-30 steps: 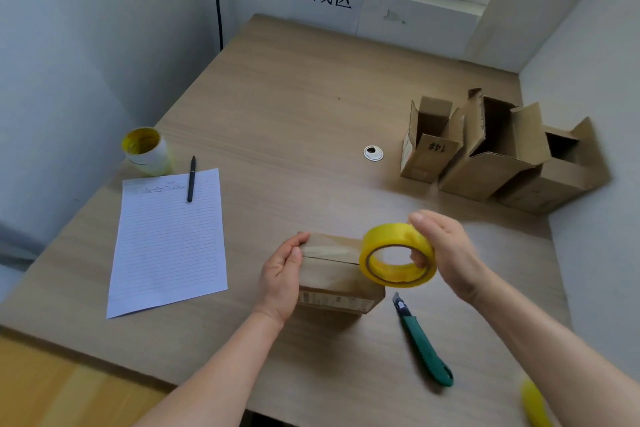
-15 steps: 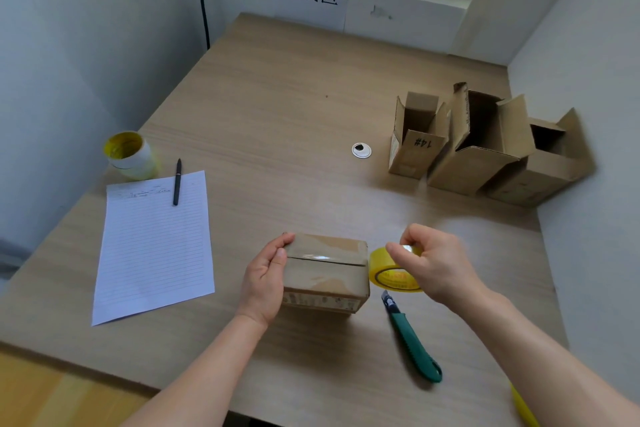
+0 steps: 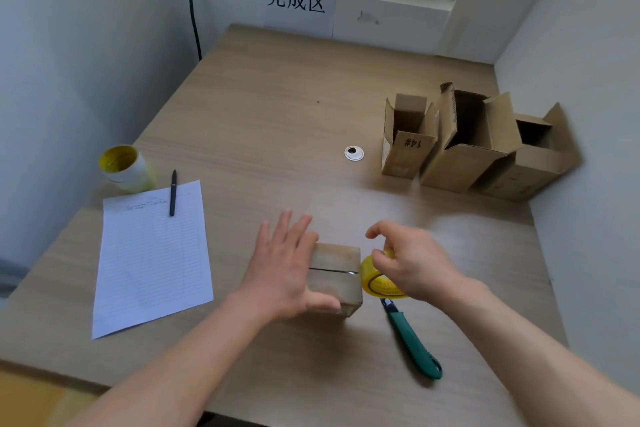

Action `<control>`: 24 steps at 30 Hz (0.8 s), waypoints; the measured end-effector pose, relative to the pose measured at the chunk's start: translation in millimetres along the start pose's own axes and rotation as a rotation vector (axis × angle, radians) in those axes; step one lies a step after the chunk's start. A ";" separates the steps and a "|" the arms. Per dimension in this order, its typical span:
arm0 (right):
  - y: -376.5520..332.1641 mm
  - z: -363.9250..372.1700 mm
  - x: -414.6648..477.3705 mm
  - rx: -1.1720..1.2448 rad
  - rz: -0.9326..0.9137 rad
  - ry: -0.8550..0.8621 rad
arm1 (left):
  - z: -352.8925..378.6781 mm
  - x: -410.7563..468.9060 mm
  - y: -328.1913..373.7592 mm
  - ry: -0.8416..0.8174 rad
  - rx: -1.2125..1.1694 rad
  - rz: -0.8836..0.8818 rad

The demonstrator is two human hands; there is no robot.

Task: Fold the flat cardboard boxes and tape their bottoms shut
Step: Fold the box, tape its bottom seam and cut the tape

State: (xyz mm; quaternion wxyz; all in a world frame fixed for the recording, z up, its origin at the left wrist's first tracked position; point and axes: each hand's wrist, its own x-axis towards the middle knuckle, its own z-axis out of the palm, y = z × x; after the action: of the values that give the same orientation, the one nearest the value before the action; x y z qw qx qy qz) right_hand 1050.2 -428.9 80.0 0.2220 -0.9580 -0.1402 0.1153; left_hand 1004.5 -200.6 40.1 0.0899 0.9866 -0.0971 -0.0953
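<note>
A small folded cardboard box [image 3: 337, 270] stands on the wooden table [image 3: 277, 121] with its flap seam facing up. My left hand [image 3: 282, 263] lies flat over the box's left part, fingers straight and spread. The yellow tape roll [image 3: 375, 282] sits against the box's right side. My right hand [image 3: 412, 262] is over the roll, fingers curled on its top edge. Clear tape seems to run across the box top. A green utility knife [image 3: 412, 340] lies on the table just below the roll.
Three folded open-topped boxes [image 3: 478, 146] stand at the right by the wall. A lined sheet of paper [image 3: 152, 253] with a black pen [image 3: 172, 192] lies at the left, beside a white-and-yellow roll [image 3: 124, 168]. A small metal disc [image 3: 354, 153] sits mid-table.
My right hand has lowered the tape roll from above the box to its right side. My left hand has moved from the box's left edge onto its top, fingers now spread.
</note>
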 end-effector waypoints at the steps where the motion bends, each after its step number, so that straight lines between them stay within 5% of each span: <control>1: -3.2 2.6 -1.2 0.014 -0.009 0.000 | -2.3 3.4 8.1 -0.047 0.038 0.073; 10: 9.3 19.5 -17.0 0.259 0.040 -0.065 | 14.5 11.7 7.2 -0.020 0.171 0.360; 24: 11.1 61.6 -29.4 0.216 0.134 -0.092 | 7.7 -6.1 20.2 -0.064 0.137 0.337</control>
State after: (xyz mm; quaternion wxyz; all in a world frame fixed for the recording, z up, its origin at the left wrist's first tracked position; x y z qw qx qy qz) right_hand 1007.7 -423.7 25.6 0.3088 -0.9295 -0.0725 0.1882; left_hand 993.5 -220.0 37.7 0.0342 0.9567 -0.2698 -0.1035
